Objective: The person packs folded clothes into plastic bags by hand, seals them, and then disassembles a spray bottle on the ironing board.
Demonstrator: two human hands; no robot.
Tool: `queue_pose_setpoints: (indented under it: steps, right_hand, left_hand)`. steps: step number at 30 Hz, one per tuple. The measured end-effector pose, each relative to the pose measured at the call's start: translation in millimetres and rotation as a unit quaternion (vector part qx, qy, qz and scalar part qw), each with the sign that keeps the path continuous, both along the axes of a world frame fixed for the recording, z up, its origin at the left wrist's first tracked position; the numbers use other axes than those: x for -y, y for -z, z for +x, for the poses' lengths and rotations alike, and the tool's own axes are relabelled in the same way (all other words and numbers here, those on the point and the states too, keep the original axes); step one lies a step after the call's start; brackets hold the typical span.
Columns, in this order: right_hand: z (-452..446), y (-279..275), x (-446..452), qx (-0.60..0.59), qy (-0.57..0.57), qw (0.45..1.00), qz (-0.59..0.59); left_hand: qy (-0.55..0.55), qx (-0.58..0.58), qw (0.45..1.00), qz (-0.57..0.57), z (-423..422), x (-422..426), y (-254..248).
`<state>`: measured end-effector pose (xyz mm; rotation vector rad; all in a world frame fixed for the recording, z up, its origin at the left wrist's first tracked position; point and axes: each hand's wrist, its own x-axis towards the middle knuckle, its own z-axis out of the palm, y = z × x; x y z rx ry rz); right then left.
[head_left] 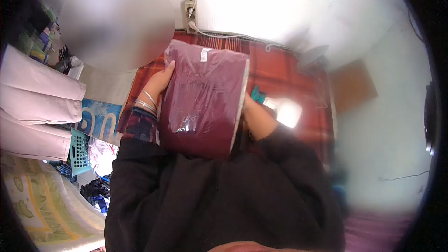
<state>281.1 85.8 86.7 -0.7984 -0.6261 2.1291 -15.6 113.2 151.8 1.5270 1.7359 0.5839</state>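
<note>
A folded maroon garment (203,98) in a clear, shiny plastic bag is held up in front of my chest. A small white label shows near its top edge. My left hand (160,81) grips its left side, thumb on the front and the other fingers hidden behind. On the opposite side, my right hand (256,119) is at the edge, its fingers mostly hidden behind the bag. Right beside that hand are a small teal object (256,94) and a bright white item (287,112), whose kinds I cannot make out.
A red plaid cloth (275,70) lies beyond the package, against the white wall. A power strip (190,16) with a plugged-in cable hangs there. Pale pink cloths (39,77) hang at left, above a teal basket (80,151). A patterned cloth (46,205) fills the lower left.
</note>
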Motion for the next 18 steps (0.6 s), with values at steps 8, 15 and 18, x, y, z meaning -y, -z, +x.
queue_pose_setpoints:
  steps: [8, 15, 18]
  right_hand:
    - [-8.3, -11.3, 32.1, 0.069, 0.168, 0.982, -0.057]
    - [-16.6, -19.8, -7.7, 0.155, 0.165, 0.973, 0.054]
    - [-17.1, -60.7, -8.5, 0.263, 0.259, 0.92, 0.135]
  left_hand:
    - [-0.002, 0.11, 0.99, -0.087, -11.0, -3.6, 66.7]
    - [-0.032, 0.381, 0.874, -0.299, -8.8, -4.6, 13.9]
    - [0.054, 0.436, 0.888, -0.134, -23.7, -20.2, 19.9]
